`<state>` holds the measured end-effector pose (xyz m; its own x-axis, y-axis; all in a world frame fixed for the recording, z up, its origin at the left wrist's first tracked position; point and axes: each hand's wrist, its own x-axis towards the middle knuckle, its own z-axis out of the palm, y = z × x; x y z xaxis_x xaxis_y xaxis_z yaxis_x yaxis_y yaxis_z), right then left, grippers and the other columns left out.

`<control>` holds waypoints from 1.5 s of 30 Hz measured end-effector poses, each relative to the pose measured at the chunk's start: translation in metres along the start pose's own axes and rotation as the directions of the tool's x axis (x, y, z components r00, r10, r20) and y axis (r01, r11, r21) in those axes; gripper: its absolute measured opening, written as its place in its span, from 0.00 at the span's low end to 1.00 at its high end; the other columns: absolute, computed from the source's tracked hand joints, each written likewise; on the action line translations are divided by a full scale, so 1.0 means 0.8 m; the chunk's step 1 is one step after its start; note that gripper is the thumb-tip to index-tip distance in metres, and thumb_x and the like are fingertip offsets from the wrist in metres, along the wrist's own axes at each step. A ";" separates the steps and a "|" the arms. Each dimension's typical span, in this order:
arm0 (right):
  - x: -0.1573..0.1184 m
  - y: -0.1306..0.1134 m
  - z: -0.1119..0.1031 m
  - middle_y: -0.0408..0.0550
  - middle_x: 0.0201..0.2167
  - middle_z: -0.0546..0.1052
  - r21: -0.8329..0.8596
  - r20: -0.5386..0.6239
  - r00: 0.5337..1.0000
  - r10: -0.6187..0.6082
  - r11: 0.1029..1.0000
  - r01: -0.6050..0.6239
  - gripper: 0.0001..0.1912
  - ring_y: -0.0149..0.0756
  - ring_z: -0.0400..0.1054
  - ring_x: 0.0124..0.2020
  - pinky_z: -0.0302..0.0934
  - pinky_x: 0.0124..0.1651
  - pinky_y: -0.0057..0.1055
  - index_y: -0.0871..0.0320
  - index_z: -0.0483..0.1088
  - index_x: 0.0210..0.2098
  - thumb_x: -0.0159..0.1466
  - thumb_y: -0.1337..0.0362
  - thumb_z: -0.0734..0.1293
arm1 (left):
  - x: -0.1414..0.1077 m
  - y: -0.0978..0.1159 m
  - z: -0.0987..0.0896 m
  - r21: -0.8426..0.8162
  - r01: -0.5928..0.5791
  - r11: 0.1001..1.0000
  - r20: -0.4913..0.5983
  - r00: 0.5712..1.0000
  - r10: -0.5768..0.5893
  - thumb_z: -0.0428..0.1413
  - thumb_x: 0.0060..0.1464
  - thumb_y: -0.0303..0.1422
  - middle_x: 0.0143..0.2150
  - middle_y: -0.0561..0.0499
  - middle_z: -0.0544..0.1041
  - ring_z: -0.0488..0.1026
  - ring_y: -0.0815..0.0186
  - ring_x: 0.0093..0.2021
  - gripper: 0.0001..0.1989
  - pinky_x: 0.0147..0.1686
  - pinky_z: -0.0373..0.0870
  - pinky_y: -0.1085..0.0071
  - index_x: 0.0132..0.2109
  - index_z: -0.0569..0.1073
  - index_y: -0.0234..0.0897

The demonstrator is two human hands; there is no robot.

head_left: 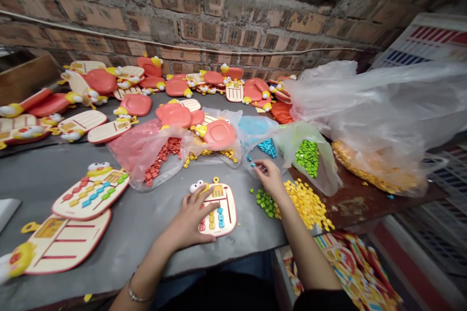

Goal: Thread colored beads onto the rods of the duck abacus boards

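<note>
Containing red beads (170,149): pink bag (132,148). Right hand (270,176): pinching blue bead (252,164). Left hand (186,219): splayed on board (228,199) near table edge (248,251).

The head camera looks forward and down from the near side of the table (142,209), facing the far brick wall (241,14).

Left hand (195,216) spread, palm down, right hand (269,176) outstretched in a pinch
</note>
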<state>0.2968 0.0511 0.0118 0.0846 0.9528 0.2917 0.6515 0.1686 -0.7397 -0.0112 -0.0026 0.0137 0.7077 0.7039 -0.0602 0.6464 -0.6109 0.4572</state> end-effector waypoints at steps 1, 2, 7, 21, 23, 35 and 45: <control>0.012 0.011 -0.002 0.53 0.40 0.77 -0.094 0.007 1.000 -0.016 0.995 0.017 0.10 0.40 0.70 0.36 0.66 0.41 0.37 0.60 0.73 0.42 0.60 0.67 0.66 | 0.000 0.001 0.000 0.007 0.003 1.000 -0.002 1.000 -0.003 0.68 0.41 0.49 0.71 0.43 0.50 0.42 0.40 0.69 0.38 0.59 0.49 0.43 0.60 0.68 0.49; 0.023 0.019 -0.001 0.53 0.40 0.76 -0.180 0.051 0.998 -0.026 0.983 0.035 0.11 0.40 0.70 0.37 0.65 0.43 0.38 0.60 0.73 0.42 0.58 0.69 0.66 | 0.000 0.002 0.000 0.013 0.008 1.000 -0.006 1.000 -0.007 0.68 0.41 0.49 0.71 0.43 0.50 0.43 0.39 0.69 0.38 0.59 0.49 0.42 0.59 0.69 0.49; 0.038 0.025 0.007 0.51 0.34 0.76 -0.346 0.231 0.973 -0.016 0.933 0.097 0.09 0.40 0.70 0.37 0.64 0.44 0.35 0.60 0.74 0.34 0.57 0.77 0.65 | -0.002 0.001 -0.001 0.014 0.010 1.000 -0.018 1.000 -0.010 0.67 0.42 0.51 0.71 0.43 0.52 0.44 0.39 0.69 0.37 0.58 0.48 0.41 0.59 0.69 0.51; -0.039 -0.062 0.076 0.48 0.33 0.71 -0.134 0.414 0.862 -0.293 0.917 0.376 0.07 0.36 0.66 0.36 0.63 0.40 0.31 0.59 0.75 0.37 0.65 0.72 0.64 | -0.002 0.001 0.001 0.047 -0.001 0.999 -0.019 1.000 0.002 0.67 0.40 0.54 0.71 0.42 0.52 0.46 0.38 0.68 0.39 0.59 0.43 0.39 0.59 0.69 0.51; -0.039 -0.060 0.078 0.48 0.32 0.71 -0.218 0.453 0.842 -0.294 0.879 0.424 0.06 0.38 0.65 0.36 0.62 0.40 0.32 0.60 0.75 0.34 0.65 0.72 0.65 | -0.001 0.001 0.001 0.060 0.006 0.998 -0.011 1.000 -0.005 0.67 0.39 0.53 0.71 0.42 0.52 0.46 0.39 0.68 0.39 0.58 0.43 0.39 0.59 0.69 0.51; -0.068 -0.084 0.070 0.50 0.49 0.77 0.269 0.451 0.841 -0.299 0.944 0.192 0.18 0.38 0.71 0.49 0.64 0.52 0.35 0.55 0.71 0.53 0.65 0.72 0.63 | 0.001 0.001 0.006 -0.014 0.054 0.998 -0.058 0.997 -0.054 0.68 0.36 0.52 0.68 0.37 0.58 0.48 0.41 0.68 0.52 0.60 0.46 0.41 0.65 0.59 0.40; -0.081 -0.027 0.002 0.53 0.39 0.76 -0.219 0.074 0.993 -0.092 0.970 0.106 0.10 0.45 0.67 0.43 0.62 0.46 0.42 0.56 0.74 0.45 0.65 0.67 0.64 | 0.000 0.001 0.004 0.010 0.016 1.000 -0.036 0.999 -0.016 0.68 0.39 0.50 0.70 0.42 0.54 0.45 0.41 0.69 0.44 0.62 0.41 0.42 0.63 0.64 0.48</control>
<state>0.2756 -0.0136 0.0080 -0.0316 0.9494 0.3124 0.8060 0.2090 -0.5538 -0.0101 -0.0044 0.0109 0.6867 0.7261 -0.0349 0.6604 -0.6031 0.4474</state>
